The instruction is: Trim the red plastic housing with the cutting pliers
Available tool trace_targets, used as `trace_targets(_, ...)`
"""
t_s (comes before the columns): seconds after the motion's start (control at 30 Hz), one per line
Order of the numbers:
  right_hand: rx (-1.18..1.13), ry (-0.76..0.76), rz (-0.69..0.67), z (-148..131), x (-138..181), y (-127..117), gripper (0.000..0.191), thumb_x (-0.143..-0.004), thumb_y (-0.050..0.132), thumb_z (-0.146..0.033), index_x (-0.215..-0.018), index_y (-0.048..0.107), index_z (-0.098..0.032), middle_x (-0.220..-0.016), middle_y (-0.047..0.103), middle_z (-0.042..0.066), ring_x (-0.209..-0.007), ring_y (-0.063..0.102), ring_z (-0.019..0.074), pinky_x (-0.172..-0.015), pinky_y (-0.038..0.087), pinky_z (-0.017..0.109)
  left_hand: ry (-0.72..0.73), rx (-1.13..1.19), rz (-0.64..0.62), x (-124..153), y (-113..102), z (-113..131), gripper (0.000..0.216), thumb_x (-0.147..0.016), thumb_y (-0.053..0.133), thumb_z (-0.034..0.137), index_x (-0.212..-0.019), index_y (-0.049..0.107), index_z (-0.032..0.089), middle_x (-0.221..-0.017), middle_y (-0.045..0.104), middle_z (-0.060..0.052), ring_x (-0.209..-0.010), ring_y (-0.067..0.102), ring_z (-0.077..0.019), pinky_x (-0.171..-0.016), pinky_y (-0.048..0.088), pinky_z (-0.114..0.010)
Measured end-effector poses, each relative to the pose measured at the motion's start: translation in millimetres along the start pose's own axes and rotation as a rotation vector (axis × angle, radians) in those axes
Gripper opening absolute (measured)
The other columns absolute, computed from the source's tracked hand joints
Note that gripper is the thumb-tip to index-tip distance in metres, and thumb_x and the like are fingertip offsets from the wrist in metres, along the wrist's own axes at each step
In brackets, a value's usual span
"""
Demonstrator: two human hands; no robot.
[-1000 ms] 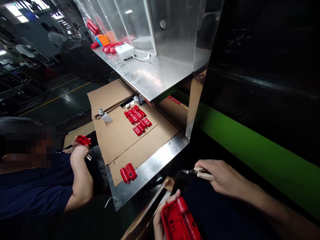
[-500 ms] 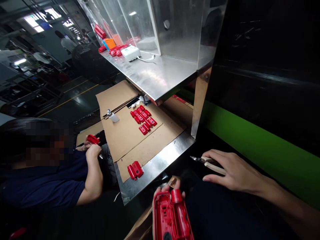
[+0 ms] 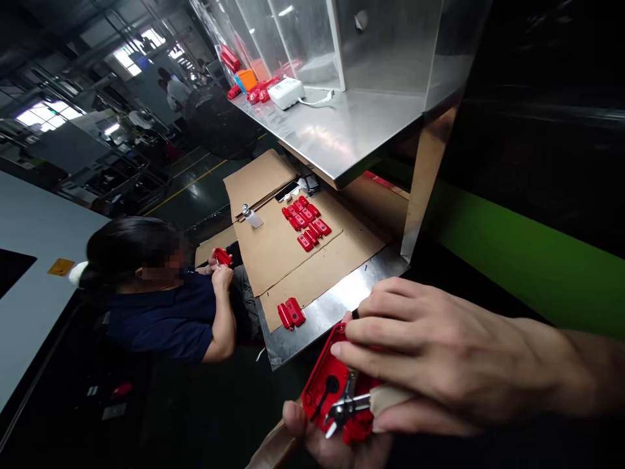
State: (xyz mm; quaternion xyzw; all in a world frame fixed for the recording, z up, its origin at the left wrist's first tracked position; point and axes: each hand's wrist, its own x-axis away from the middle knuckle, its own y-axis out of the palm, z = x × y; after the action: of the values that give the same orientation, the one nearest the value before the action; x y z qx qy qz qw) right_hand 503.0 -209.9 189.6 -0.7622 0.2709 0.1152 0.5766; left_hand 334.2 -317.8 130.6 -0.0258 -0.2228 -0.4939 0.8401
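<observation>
My left hand grips a red plastic housing from below, at the bottom centre of the view. My right hand lies over the housing and holds small cutting pliers with pale handles; the metal jaws touch the housing's near edge. Most of the housing is hidden under my right hand. Two small red parts lie on the cardboard sheet near the steel table's edge. Several more red parts lie in rows farther back on the cardboard.
A person in a dark blue shirt sits at left, holding a red part. A steel shelf above carries a white box, red parts and clear panels. A small bottle lies on the cardboard. A green band runs at right.
My right hand has brought the pliers from the right down onto the red housing. The housing has risen and tilted in my left hand. The view has swung left.
</observation>
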Motion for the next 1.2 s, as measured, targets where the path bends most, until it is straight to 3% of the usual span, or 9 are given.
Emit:
trace_targets(0.07,0.052,-0.061,-0.020,-1.3,-12.0,-2.1,0.039,-0.100,0.056,-0.042,-0.118,0.070,-0.011,-0.107,0.072,0.009,-0.094,0.059,0.0239,-0.087,0.053,0.044,-0.098,0.113,-0.034,5.6,3.4,-0.1,0.109,-0.062,0.039,0.105,-0.120,0.073,0.019,-0.134,0.067,-0.014,-0.151,0.035,-0.0352,-0.114,0.049,-0.040)
trace_targets(0.13,0.105,-0.121,-0.006,-1.9,-19.7,-0.4,0.027,-0.100,0.055,-0.031,-0.101,0.074,-0.013,-0.101,0.070,0.006,-0.088,0.056,0.0218,-0.080,0.051,0.042,-0.173,0.257,-0.073,9.3,7.0,-0.5,0.101,-0.061,0.045,0.103,-0.103,0.077,0.018,-0.125,0.073,-0.012,-0.146,0.045,-0.0283,-0.113,0.048,-0.028)
trace_targets(0.2,0.146,-0.167,0.021,-2.3,-23.4,4.2,0.025,-0.098,0.055,-0.023,-0.081,0.072,-0.018,-0.098,0.068,0.005,-0.085,0.053,0.0208,-0.074,0.047,0.042,-0.193,0.402,-0.098,11.6,9.7,-2.0,0.092,-0.062,0.053,0.099,-0.098,0.078,0.018,-0.115,0.077,-0.010,-0.135,0.057,-0.0237,-0.108,0.049,-0.020)
trace_targets(0.33,0.176,-0.217,0.041,-2.9,-23.6,13.3,0.029,-0.097,0.055,-0.022,-0.071,0.069,-0.021,-0.099,0.066,0.005,-0.085,0.049,0.0215,-0.073,0.042,0.042,-0.222,0.578,-0.111,12.7,8.2,-6.6,0.081,-0.064,0.067,0.089,-0.109,0.078,0.023,-0.106,0.079,-0.007,-0.120,0.068,-0.0251,-0.103,0.056,-0.026)
trace_targets(0.53,0.168,-0.210,0.048,-4.2,-21.1,15.7,0.026,-0.096,0.057,-0.021,-0.074,0.070,-0.019,-0.098,0.067,0.005,-0.085,0.048,0.0214,-0.074,0.041,0.041,-0.195,0.438,-0.228,8.3,0.1,-10.1,0.089,-0.068,0.057,0.094,-0.119,0.076,0.024,-0.103,0.079,-0.006,-0.123,0.065,-0.0239,-0.106,0.053,-0.024)
trace_targets(0.73,0.168,-0.178,0.045,-2.7,-19.5,15.9,0.027,-0.094,0.059,-0.022,-0.069,0.068,-0.020,-0.095,0.066,0.004,-0.083,0.048,0.0214,-0.072,0.039,0.041,-0.260,0.593,-0.019,11.8,13.7,-4.8,0.086,-0.055,0.077,0.086,-0.118,0.076,0.027,-0.100,0.078,-0.004,-0.099,0.074,-0.0245,-0.078,0.062,-0.023)
trace_targets(0.9,0.179,-0.172,0.045,-2.0,-18.2,16.2,0.021,-0.093,0.062,-0.023,-0.074,0.070,-0.018,-0.095,0.065,0.004,-0.082,0.048,0.0220,-0.071,0.037,0.041,-0.321,0.744,0.128,15.2,21.3,-0.5,0.092,-0.040,0.095,0.067,-0.121,0.073,0.030,-0.104,0.077,-0.002,-0.061,0.065,-0.0067,-0.055,0.052,-0.010)
trace_targets(1.2,0.197,-0.181,-0.036,-0.4,-23.0,12.0,0.025,-0.095,0.060,-0.026,-0.072,0.070,-0.021,-0.095,0.065,0.003,-0.082,0.047,0.0219,-0.067,0.031,0.040,-0.256,0.763,0.142,15.7,30.5,0.8,0.085,-0.045,0.095,0.063,-0.118,0.070,0.027,-0.093,0.077,-0.001,-0.060,0.065,-0.0096,-0.056,0.055,-0.013)
